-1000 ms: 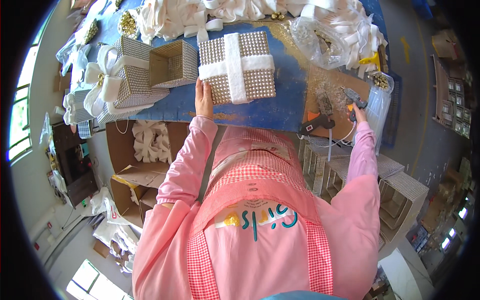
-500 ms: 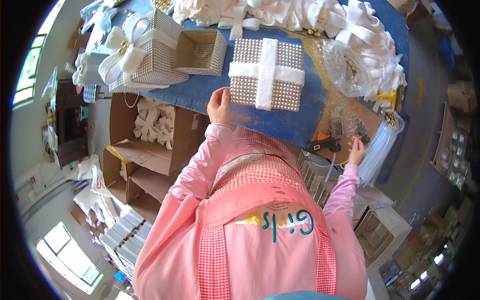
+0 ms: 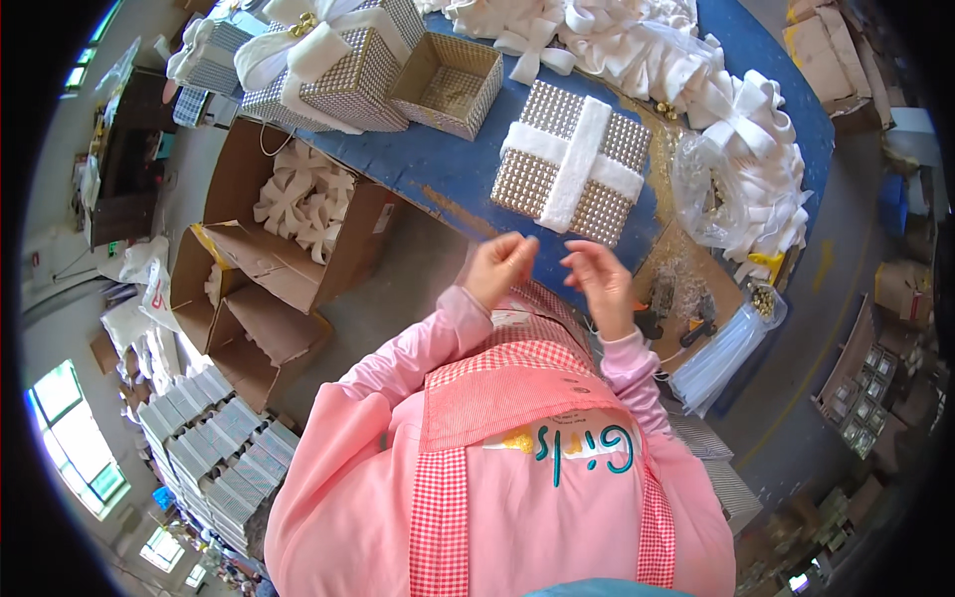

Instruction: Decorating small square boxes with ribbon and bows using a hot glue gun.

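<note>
A square box (image 3: 537,187) covered in pearly beads, with a white plush ribbon (image 3: 580,159) crossed over its top, sits on the blue table (image 3: 398,164). My two hands are close together in front of its near edge, apart from it. My left hand (image 3: 500,271) is closed in a pinch; whatever may be between its fingertips is too small to make out. My right hand (image 3: 604,286) has loosely bent fingers, apart from each other, pointing toward the left one, and nothing shows in it.
An open beaded box (image 3: 453,85) and a larger bow-tied box (image 3: 348,75) stand at the left. White bows (image 3: 741,119) pile along the far and right sides, near a clear plastic bag (image 3: 701,189). Pale ties (image 3: 711,363) with gold bells lie at the right. A carton (image 3: 348,244) holds more bows.
My right hand has come in from the tools and ties at the right to meet my left, which has left the box's corner. The view has turned, so the box appears tilted.
</note>
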Motion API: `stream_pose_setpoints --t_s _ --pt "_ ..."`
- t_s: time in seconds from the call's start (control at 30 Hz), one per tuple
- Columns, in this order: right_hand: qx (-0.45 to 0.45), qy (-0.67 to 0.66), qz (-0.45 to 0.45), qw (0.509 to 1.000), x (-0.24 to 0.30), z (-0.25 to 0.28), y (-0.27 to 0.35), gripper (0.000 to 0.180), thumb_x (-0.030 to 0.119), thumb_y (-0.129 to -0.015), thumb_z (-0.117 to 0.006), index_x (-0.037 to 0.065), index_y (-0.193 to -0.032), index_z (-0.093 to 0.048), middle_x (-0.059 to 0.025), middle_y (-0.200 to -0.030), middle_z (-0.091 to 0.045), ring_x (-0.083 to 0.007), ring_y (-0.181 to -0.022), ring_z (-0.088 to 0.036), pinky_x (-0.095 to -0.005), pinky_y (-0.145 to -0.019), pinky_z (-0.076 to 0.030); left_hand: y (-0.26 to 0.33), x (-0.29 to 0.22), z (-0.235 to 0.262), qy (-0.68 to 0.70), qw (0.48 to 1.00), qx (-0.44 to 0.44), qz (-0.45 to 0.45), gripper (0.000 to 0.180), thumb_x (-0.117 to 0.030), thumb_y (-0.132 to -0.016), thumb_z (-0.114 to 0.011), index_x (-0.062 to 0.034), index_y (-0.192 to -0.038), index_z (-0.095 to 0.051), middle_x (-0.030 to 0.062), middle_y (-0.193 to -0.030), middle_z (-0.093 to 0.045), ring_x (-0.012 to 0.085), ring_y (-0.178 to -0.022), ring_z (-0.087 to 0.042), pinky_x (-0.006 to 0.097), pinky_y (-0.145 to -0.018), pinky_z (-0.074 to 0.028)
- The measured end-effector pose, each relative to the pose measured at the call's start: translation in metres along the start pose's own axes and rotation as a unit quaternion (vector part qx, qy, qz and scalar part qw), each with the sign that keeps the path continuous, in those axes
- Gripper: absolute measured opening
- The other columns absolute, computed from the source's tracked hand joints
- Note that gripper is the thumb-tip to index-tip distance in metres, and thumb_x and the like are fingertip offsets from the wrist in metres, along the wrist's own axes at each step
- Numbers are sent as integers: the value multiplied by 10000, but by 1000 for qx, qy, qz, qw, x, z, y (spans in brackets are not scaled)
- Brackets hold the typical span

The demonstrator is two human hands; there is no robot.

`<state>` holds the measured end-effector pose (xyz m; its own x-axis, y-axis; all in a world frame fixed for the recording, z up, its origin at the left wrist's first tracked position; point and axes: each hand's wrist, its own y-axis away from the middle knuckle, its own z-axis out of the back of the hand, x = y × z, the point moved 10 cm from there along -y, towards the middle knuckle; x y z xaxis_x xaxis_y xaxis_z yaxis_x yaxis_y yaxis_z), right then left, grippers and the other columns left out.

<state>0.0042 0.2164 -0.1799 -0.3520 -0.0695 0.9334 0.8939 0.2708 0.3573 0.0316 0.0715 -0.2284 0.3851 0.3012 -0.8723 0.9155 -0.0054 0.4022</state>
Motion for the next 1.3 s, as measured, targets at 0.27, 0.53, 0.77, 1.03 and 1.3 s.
stream_pose_setpoints --t_s 0.27,0.53,0.77,1.03,1.3 --pt "42 -57 7 997 -14 -24 2 169 111 -880 -584 16 -1008 -639 2 -740 -597 -42 -620 -526 -185 -562 -442 14 53 -34 63 987 91 119 425 -449 -923 -449 -90 -739 -580 -36 -604 -526 52 -518 -478 188 -480 -370" --pt "31 -103 -3 994 -20 -16 5 153 93 -876 -584 8 -991 -638 -2 -718 -590 -50 -587 -524 -191 -517 -441 14 57 -47 38 979 134 147 518 -551 -909 -363 -91 -753 -542 -22 -640 -536 67 -569 -527 195 -509 -417" --pt "21 26 44 998 -12 -10 2 94 83 -881 -574 -10 -884 -590 -14 -677 -568 -75 -585 -538 -208 -540 -446 14 53 -49 32 977 160 139 523 -550 -917 -337 -89 -797 -554 -14 -694 -552 80 -597 -537 210 -543 -444" --pt "-24 133 109 985 20 -8 7 102 122 -824 -638 25 -816 -608 -28 -714 -583 -100 -580 -566 -241 -532 -444 16 50 -49 37 975 170 139 499 -514 -935 -328 -82 -838 -557 -12 -723 -554 82 -610 -533 210 -565 -449" --pt "-26 326 188 926 49 -20 14 86 103 -816 -583 49 -794 -519 -86 -768 -537 -296 -676 -576 -362 -563 -451 15 47 -46 10 977 160 143 458 -472 -942 -361 -65 -954 -572 -5 -754 -556 79 -634 -516 216 -589 -451"
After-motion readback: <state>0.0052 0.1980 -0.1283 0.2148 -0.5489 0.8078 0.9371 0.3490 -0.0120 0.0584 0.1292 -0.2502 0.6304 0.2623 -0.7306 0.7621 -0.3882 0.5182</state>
